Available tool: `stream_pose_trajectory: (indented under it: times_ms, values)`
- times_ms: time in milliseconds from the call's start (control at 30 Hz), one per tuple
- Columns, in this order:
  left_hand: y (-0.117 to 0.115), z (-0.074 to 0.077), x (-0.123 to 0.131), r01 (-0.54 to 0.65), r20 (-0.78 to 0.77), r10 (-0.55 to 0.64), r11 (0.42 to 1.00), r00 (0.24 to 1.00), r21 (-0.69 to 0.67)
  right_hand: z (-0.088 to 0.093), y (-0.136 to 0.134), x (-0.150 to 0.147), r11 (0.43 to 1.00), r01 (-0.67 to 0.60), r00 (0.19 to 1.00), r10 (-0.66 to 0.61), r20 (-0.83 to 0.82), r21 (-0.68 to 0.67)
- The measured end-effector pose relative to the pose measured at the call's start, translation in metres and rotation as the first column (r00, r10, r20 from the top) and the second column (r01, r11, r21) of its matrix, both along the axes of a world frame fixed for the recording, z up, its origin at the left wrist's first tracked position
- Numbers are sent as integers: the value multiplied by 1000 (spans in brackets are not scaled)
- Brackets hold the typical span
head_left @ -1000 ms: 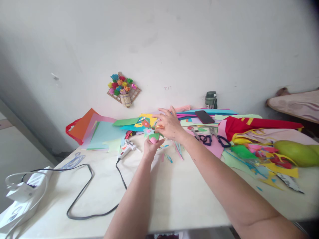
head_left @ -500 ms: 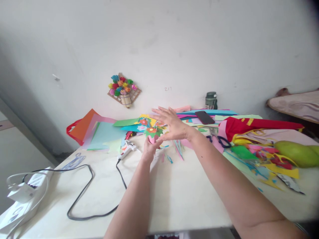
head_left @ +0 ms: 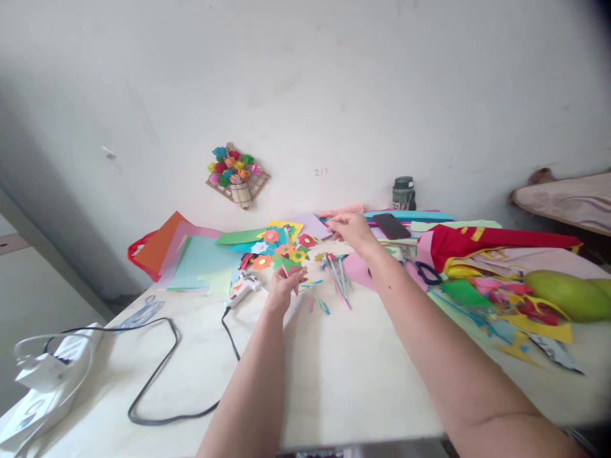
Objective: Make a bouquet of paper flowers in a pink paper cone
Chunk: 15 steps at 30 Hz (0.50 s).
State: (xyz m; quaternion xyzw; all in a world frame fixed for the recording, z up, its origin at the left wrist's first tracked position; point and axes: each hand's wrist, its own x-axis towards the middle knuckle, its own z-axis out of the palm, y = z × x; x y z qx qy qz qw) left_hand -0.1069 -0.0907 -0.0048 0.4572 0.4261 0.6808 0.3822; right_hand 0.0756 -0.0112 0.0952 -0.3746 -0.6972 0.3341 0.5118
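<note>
My left hand [head_left: 286, 286] is closed around the pink base of a paper flower bouquet [head_left: 271, 236]. Orange, yellow, red and white blooms with green leaves fan out above and to the left of it. To the right, over the paper at the back, my right hand [head_left: 351, 229] is raised with its fingertips pinched together; what they hold, if anything, is too small to make out. Below it lie rolled paper sticks [head_left: 340, 280]. A white glue gun [head_left: 243, 288] rests left of my left hand.
Coloured paper sheets [head_left: 200, 254] lie at the back left. A black phone [head_left: 391, 226], a green bottle [head_left: 403, 193], scissors [head_left: 428, 273] and paper scraps [head_left: 515, 324] are on the right, near a green fruit [head_left: 566, 295]. A black cord [head_left: 172, 420] loops toward a power strip [head_left: 62, 369].
My right hand has moved away from the bouquet to the right, its spread fingers now pinched. The bouquet has turned in my left hand, showing more of its blooms.
</note>
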Motion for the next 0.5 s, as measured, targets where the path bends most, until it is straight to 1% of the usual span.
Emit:
stream_pose_trajectory:
  times_ms: [100,200,333,433,500]
  values:
    - [1,0,-1,-14,-1,14,1000,1000,19,-12,11,-1,998,45,976,-34,214,-48]
    - [2,0,-3,-28,-27,29,999,999,26,-19,15,-1,992,101,898,-58,436,-75]
    - [3,0,-5,-46,-47,48,998,998,40,-20,8,-2,985,132,731,-21,682,-112]
    - [4,0,-5,-60,-59,62,997,996,40,-24,3,-8,981,145,590,19,808,-128]
    - [4,0,-4,-89,-59,91,996,994,28,-30,4,-14,981,148,498,37,866,-127]
